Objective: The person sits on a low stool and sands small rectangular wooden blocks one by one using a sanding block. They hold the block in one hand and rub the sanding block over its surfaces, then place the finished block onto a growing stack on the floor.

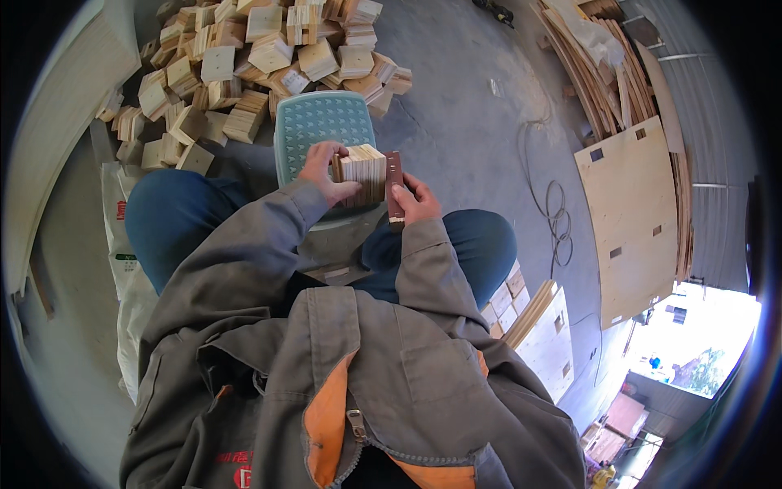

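Observation:
On the pale green plastic stool (322,114) between my knees sits a stack of thin square plywood pieces (362,173), edges showing as layered stripes. My left hand (322,169) is closed round the left side of this stack, thumb near and fingers far. In my right hand (418,198) is a reddish-brown flat bar (395,183) with small pale marks. It stands along the stack's right side, and I cannot tell whether the two touch. The thumb presses on the bar's face.
A big heap of plywood block stacks (244,73) lies beyond the stool. At right, a holed plywood sheet (631,220) leans by stacked boards (599,81), with a looped cable (556,216) on the floor. White sacking (122,277) lies left; more blocks (505,303) stand by my right knee.

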`<state>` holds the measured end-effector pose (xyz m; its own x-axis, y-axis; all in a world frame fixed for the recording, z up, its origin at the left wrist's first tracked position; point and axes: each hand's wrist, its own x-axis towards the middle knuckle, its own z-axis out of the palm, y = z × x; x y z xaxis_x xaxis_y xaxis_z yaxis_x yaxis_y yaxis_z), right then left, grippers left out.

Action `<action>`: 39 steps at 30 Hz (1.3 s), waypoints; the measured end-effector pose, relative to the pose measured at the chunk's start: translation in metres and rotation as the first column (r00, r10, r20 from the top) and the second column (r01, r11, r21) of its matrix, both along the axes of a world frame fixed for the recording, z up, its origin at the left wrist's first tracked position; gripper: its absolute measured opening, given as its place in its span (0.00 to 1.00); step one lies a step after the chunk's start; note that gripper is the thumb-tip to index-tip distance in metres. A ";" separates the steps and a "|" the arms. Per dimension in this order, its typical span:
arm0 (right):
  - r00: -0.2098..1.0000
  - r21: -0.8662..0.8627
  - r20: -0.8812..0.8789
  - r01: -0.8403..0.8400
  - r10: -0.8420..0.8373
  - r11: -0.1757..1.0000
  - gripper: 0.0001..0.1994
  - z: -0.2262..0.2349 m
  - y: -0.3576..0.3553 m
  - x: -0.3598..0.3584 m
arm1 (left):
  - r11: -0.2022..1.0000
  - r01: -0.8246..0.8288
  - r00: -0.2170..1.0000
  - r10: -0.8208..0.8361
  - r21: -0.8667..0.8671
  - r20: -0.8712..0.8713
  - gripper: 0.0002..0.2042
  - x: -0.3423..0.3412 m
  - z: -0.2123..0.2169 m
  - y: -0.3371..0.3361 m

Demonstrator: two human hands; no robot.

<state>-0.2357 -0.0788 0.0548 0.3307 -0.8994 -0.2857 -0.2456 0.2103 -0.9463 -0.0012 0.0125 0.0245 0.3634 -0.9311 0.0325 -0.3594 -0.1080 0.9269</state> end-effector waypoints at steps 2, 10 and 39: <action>1.000 -0.041 -0.017 -0.006 0.006 0.999 0.25 -0.001 0.000 0.001 | 0.999 -0.045 0.996 0.044 -0.009 -0.076 0.44 -0.002 -0.009 0.000; 0.997 0.018 0.079 0.013 -0.014 1.000 0.24 -0.001 0.002 0.003 | 0.954 -0.059 0.933 0.158 0.293 -0.325 0.56 0.000 -0.015 -0.010; 0.881 -0.756 -0.448 -0.464 0.154 0.461 0.31 0.036 0.040 0.024 | 0.980 -0.183 0.981 0.187 -0.077 0.058 0.56 0.008 -0.046 -0.021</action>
<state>-0.2121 -0.0392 0.0908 0.6833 -0.6137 0.3955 -0.3995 -0.7677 -0.5010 0.0063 -0.0088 -0.0213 0.5241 -0.8423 0.1255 -0.3988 -0.1125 0.9101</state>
